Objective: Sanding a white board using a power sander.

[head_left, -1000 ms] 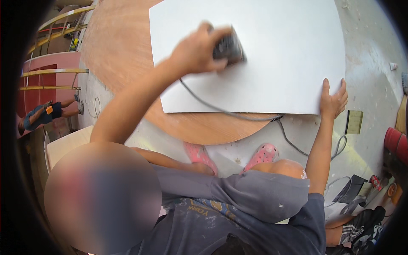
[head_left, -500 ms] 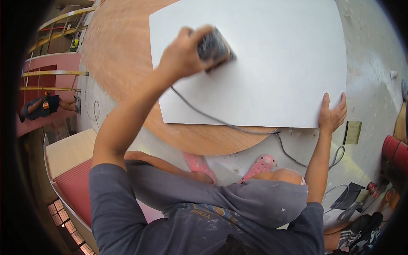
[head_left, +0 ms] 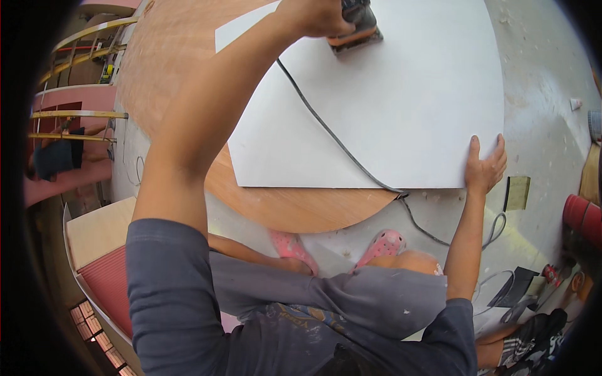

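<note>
My left hand (head_left: 316, 15) is wrapped round a black and orange corded power sander (head_left: 356, 34) at the top of the view. The sander's flat base is against a white panel (head_left: 414, 113). Its dark cord (head_left: 332, 133) runs across the panel and over the near edge. At the panel's right edge, my right hand (head_left: 484, 166) lies with thumb and fingers spread, touching the surface. Beneath the panel is a larger wooden board (head_left: 295, 210) with a curved edge, showing at the left and front.
Pink clogs (head_left: 384, 245) are on the floor just in front of the board. Further off are another person (head_left: 59, 155) by yellow curved frames (head_left: 81, 115) at left, a pink-sided curved piece (head_left: 103, 276), a red roll (head_left: 583, 216) and someone's leg (head_left: 501, 348) at lower right.
My left hand has pushed the sander away from me and slightly right across the panel, drawing the cord straighter. My right hand stays at the panel's edge. The person at left has shifted.
</note>
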`<state>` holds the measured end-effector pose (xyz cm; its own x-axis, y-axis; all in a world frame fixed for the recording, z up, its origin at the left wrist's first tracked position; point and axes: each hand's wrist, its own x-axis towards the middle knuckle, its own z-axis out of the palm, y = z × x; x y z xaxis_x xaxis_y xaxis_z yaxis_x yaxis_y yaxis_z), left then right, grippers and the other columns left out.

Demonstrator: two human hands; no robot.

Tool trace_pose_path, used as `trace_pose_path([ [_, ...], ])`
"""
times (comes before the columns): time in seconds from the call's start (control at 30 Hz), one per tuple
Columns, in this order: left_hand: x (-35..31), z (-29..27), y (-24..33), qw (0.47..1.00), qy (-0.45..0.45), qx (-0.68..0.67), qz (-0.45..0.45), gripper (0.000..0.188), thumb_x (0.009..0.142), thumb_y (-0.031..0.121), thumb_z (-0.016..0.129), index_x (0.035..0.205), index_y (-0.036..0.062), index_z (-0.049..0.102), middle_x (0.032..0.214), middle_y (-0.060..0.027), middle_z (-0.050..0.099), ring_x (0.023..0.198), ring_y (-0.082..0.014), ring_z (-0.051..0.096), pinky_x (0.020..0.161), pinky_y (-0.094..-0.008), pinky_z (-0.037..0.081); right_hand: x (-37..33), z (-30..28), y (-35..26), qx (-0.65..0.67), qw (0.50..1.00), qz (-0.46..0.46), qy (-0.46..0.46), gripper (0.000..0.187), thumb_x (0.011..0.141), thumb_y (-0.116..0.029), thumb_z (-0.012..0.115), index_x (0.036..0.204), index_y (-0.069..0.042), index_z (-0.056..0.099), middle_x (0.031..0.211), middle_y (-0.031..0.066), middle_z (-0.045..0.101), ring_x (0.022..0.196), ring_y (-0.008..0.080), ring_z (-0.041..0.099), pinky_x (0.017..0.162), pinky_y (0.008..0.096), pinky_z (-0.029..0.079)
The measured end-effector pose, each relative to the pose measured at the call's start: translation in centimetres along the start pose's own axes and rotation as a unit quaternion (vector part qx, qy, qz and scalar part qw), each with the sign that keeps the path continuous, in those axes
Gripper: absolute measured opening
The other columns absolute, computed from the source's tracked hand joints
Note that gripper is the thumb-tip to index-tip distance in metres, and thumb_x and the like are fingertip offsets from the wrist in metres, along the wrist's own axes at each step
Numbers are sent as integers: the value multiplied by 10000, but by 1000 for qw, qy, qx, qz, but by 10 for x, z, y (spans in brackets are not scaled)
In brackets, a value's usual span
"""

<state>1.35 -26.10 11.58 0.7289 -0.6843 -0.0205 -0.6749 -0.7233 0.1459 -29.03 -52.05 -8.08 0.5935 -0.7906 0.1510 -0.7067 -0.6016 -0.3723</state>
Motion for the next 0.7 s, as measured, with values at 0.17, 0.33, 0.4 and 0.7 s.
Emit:
trace_pose_path([
  [0.17, -2, -11, -36, 988, 81, -8, -128, 864, 671, 354, 806, 1403, 91, 431, 1187, -256, 625, 1116, -369, 624, 962, -402, 515, -2, 1, 0, 12, 1000, 10, -15, 792, 841, -604, 624, 1458, -157, 405, 1396, 164, 463, 1308, 358, 410, 1099, 494, 300],
  [0.33, -4, -5, -103, 905, 144, 22, -400, 667, 732, 376, 788, 1225, -12, 561, 939, -182, 703, 790, -255, 714, 600, -380, 581, -3, -2, -16, 30, 999, 6, -27, 785, 844, -587, 627, 1460, -155, 401, 1413, 165, 446, 1330, 356, 384, 1114, 492, 276],
  [0.4, 11, 11, -126, 923, 134, 56, -357, 656, 731, 384, 783, 1219, 1, 571, 935, -180, 702, 787, -261, 712, 600, -379, 582, -3, -1, -15, 30, 999, 3, -24, 785, 844, -585, 627, 1460, -154, 400, 1412, 165, 446, 1329, 355, 385, 1113, 493, 276],
  [0.7, 41, -4, 0, 952, 78, 3, -296, 812, 739, 374, 755, 1377, 31, 388, 1154, -280, 643, 1080, -383, 653, 909, -407, 546, -2, 2, -7, 23, 999, 11, -23, 804, 832, -600, 638, 1461, -163, 394, 1411, 156, 443, 1318, 348, 393, 1106, 498, 286],
])
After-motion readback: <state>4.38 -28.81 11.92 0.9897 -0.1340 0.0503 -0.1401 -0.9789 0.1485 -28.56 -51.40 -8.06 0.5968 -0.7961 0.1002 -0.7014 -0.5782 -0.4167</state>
